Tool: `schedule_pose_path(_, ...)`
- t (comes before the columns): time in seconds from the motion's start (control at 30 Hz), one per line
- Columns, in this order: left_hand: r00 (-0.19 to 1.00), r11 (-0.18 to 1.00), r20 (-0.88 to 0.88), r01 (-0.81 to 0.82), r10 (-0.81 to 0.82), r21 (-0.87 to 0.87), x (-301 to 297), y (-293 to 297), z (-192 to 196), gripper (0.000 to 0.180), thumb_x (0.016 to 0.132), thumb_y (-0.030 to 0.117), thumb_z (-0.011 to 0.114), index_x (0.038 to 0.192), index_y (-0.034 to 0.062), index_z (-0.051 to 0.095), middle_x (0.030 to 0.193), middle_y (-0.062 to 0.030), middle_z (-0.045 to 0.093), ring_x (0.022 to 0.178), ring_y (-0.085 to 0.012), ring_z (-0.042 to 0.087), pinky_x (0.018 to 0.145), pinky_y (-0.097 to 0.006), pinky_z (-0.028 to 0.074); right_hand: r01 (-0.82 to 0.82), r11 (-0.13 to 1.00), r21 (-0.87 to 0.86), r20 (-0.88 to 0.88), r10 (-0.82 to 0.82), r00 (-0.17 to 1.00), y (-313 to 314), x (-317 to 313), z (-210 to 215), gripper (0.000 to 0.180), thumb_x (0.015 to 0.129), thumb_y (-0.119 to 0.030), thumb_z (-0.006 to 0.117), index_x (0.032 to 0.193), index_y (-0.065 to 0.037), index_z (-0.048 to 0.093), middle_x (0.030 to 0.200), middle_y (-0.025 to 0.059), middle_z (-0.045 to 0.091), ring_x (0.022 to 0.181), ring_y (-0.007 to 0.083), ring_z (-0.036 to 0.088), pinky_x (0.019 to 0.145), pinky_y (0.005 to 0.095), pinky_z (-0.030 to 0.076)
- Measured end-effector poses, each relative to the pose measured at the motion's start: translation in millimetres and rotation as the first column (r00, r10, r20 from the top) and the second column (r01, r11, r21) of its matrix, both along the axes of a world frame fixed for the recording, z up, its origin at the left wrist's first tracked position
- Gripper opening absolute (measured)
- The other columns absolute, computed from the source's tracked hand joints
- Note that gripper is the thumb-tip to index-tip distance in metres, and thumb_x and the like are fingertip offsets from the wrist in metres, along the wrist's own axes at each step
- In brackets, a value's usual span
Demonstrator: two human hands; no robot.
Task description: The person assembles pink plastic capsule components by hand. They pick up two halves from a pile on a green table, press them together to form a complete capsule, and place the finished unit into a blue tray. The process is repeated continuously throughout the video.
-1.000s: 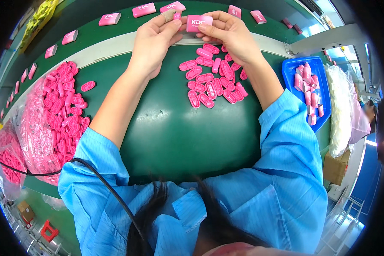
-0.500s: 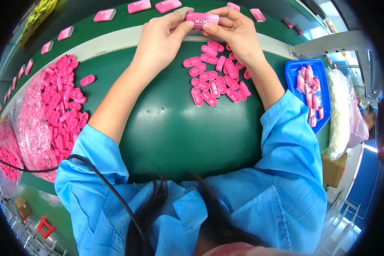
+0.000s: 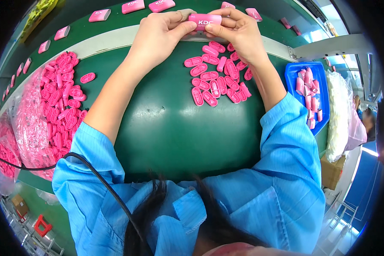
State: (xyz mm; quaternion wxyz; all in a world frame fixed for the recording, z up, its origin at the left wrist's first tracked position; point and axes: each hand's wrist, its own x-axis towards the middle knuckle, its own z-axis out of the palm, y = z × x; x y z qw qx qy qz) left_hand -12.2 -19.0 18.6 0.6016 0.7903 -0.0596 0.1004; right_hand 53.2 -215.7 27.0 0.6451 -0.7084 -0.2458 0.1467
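Observation:
Between my two hands, over the pale rail at the table's far side, is a small flat casing, deep pink fading paler to the right, with white printing. My left hand grips its left end between thumb and fingers; a beige cover wraps one fingertip. The right end is pinched by my right hand, thumb along the lower edge. Just below lie several loose pink oval end pieces, most with their hollow side up, partly hidden by my right wrist.
A heap of pink oval pieces spills from a clear plastic bag at left. One piece lies apart. Beyond the rail, pink casings stand spaced along a green belt. At right, a blue tray holds casings. A black cable crosses my left sleeve.
The casings along the belt have shifted a little to the left. Both hands keep hold of the same casing, which has moved slightly right and down.

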Motion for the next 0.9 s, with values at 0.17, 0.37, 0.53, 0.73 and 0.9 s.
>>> schedule_pose_path(0.17, 0.999, 0.984, -0.032, -0.020, 0.026, 0.177, -4, 0, 10, 0.035, 0.092, 0.019, 0.063, 0.119, -0.0015, 0.063, 0.095, -0.0127, 0.072, 0.089, -0.0144, 0.070, 0.079, -0.026, 0.054, -0.029, 0.998, 0.053, -0.064, 0.032, 0.997, 2, -5, 5, 0.020, 0.087, 0.000, 0.066, 0.105, 0.001, 0.059, 0.093, 0.0072, 0.069, 0.078, 0.0097, 0.064, 0.068, 0.0218, 0.052)
schedule_pose_path(0.37, 0.999, 1.000, -0.047, 0.005, -0.006, -0.014, -5, -2, 9, 0.036, 0.091, 0.014, 0.064, 0.119, -0.0075, 0.060, 0.099, -0.0142, 0.071, 0.089, -0.0150, 0.070, 0.079, -0.025, 0.055, -0.078, 0.995, 0.067, -0.048, 0.081, 0.996, 1, -2, 6, 0.021, 0.087, -0.001, 0.067, 0.106, 0.002, 0.059, 0.093, 0.0073, 0.069, 0.077, 0.0099, 0.064, 0.068, 0.0222, 0.052)
schedule_pose_path(0.53, 0.999, 0.999, -0.034, -0.043, 0.042, -0.031, -5, -4, 3, 0.037, 0.090, 0.016, 0.065, 0.120, -0.0059, 0.060, 0.096, -0.0141, 0.072, 0.087, -0.0147, 0.070, 0.077, -0.025, 0.055, -0.069, 0.994, 0.079, -0.057, 0.074, 0.996, 5, -4, 6, 0.021, 0.086, 0.000, 0.067, 0.105, 0.002, 0.059, 0.093, 0.0079, 0.070, 0.079, 0.0107, 0.065, 0.071, 0.0233, 0.053)
schedule_pose_path(0.73, 0.990, 0.934, 0.125, -0.112, 0.073, 0.340, -8, -5, 4, 0.034, 0.089, 0.017, 0.064, 0.117, -0.0032, 0.062, 0.082, -0.0167, 0.071, 0.072, -0.0261, 0.070, 0.069, -0.033, 0.054, -0.052, 0.999, 0.012, -0.019, 0.052, 0.998, 4, -5, 9, 0.021, 0.085, 0.001, 0.067, 0.105, 0.003, 0.059, 0.097, 0.0094, 0.069, 0.083, 0.0117, 0.065, 0.072, 0.0248, 0.055)
schedule_pose_path(0.9, 0.962, 0.833, 0.263, -0.208, 0.079, 0.513, -12, -5, 7, 0.034, 0.089, 0.009, 0.058, 0.117, -0.0084, 0.054, 0.080, -0.0261, 0.064, 0.077, -0.0409, 0.064, 0.070, -0.045, 0.051, -0.037, 0.999, 0.009, 0.042, 0.037, 0.998, 15, -1, 0, 0.022, 0.086, -0.001, 0.067, 0.106, 0.003, 0.059, 0.097, 0.0095, 0.069, 0.085, 0.0121, 0.065, 0.074, 0.0251, 0.054)
